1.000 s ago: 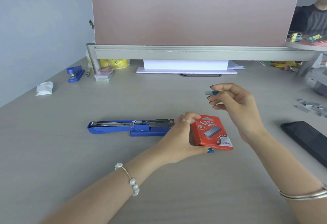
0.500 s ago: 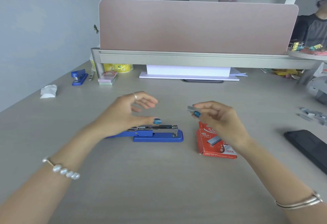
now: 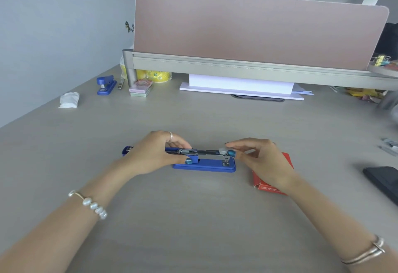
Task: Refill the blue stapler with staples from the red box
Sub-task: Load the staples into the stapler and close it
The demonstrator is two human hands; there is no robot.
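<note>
The blue stapler (image 3: 204,165) lies opened flat on the desk, its metal staple channel facing up. My left hand (image 3: 155,154) grips the stapler at its hinge, thumb on the near side and fingers over the far side. My right hand (image 3: 260,160) pinches a short grey strip of staples (image 3: 224,150) between thumb and forefinger, right at the front end of the channel. The red box (image 3: 269,183) lies on the desk to the right of the stapler, mostly hidden under my right hand and wrist.
A second small blue stapler (image 3: 105,85) and stacked note pads (image 3: 141,88) sit at the back left by a crumpled tissue (image 3: 69,100). A black phone (image 3: 384,179) lies at the right edge, loose staples (image 3: 389,145) beyond it. A pink divider (image 3: 258,31) closes the back.
My left hand let go of the red box, which now lies on the desk, and took hold of the stapler. My right hand carried the staple strip down to the stapler's channel.
</note>
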